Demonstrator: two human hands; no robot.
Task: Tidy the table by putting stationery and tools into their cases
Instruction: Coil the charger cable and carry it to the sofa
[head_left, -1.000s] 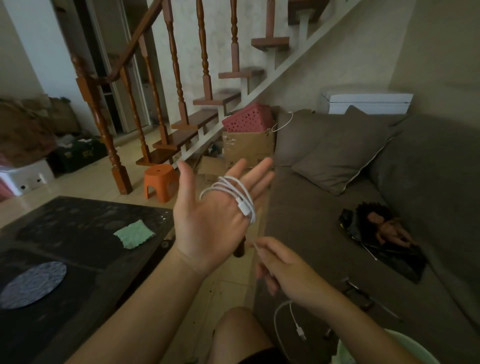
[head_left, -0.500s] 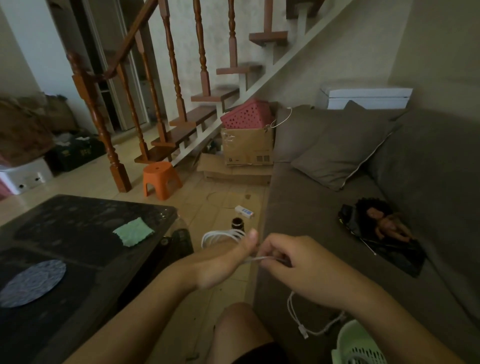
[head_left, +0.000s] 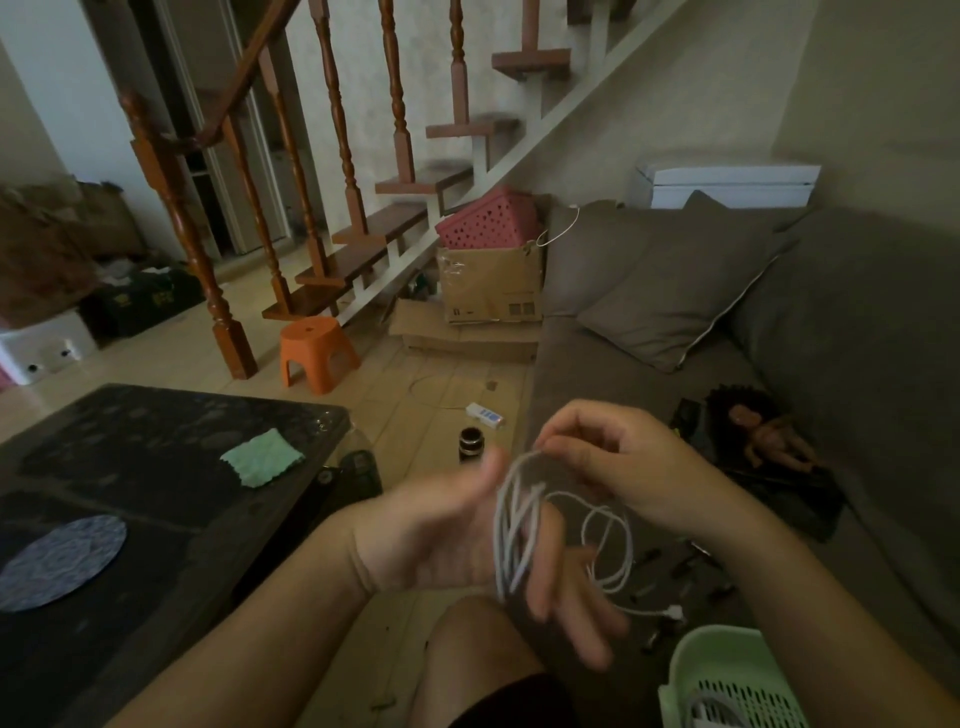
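A white cable is wound in several loops round the straight, spread fingers of my left hand, which is held palm up over my knee. My right hand pinches the cable at the top of the coil, just right of my left fingertips. The loose rest of the cable hangs in a loop below my right hand, and its plug end lies on the sofa seat. A light green slotted basket stands at the bottom right with something white inside.
A dark table at the left holds a green cloth and a round patterned mat. Several small dark items and a doll lie on the brown sofa. A small jar, a white box and an orange stool are on the floor.
My left hand came down from its raised, upright pose to lie low and palm up. My right hand moved up to the coil's top, and the loose cable end shortened.
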